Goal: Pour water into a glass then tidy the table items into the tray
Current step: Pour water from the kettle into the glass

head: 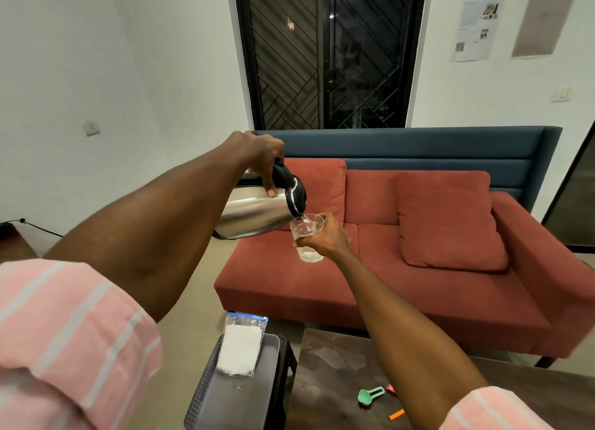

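The left hand (262, 159) grips the handle of the steel kettle (257, 210), tipped with its spout at the rim of the glass (307, 236), which the right hand (325, 236) holds up in the air over the sofa (418, 268). Pouring looks underway, with a little water in the bottom. The tidying seems barely started: a white bag (240, 349) lies in the tray (206, 394), while a green scoop (370, 395) and orange bits (396, 414) lie on the table (328, 381).
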The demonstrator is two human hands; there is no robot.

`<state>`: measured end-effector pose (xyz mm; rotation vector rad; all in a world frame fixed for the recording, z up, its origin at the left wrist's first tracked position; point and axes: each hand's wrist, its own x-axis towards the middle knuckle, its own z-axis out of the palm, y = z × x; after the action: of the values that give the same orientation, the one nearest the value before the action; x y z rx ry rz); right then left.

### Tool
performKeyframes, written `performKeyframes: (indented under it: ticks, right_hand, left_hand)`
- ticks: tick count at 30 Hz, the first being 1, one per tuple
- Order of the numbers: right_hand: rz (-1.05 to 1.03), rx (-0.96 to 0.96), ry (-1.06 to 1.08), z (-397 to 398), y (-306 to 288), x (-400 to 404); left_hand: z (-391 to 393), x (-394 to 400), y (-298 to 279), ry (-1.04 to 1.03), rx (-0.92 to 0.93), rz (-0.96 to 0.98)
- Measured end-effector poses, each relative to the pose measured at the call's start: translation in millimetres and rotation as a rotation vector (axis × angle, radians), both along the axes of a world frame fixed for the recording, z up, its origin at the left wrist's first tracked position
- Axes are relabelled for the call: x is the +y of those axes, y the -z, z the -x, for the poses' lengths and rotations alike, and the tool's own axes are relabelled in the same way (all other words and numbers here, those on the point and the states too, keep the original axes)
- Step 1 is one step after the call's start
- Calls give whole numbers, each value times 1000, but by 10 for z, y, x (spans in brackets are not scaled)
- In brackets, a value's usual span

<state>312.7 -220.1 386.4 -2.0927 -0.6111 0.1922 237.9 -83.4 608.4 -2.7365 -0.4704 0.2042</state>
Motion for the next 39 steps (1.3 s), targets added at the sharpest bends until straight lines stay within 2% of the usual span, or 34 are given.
performKeyframes:
  ticks: [39]
  right_hand:
    - [-6, 10, 19, 68, 82, 84]
  left_hand:
    - [82, -68, 50, -15, -20, -16]
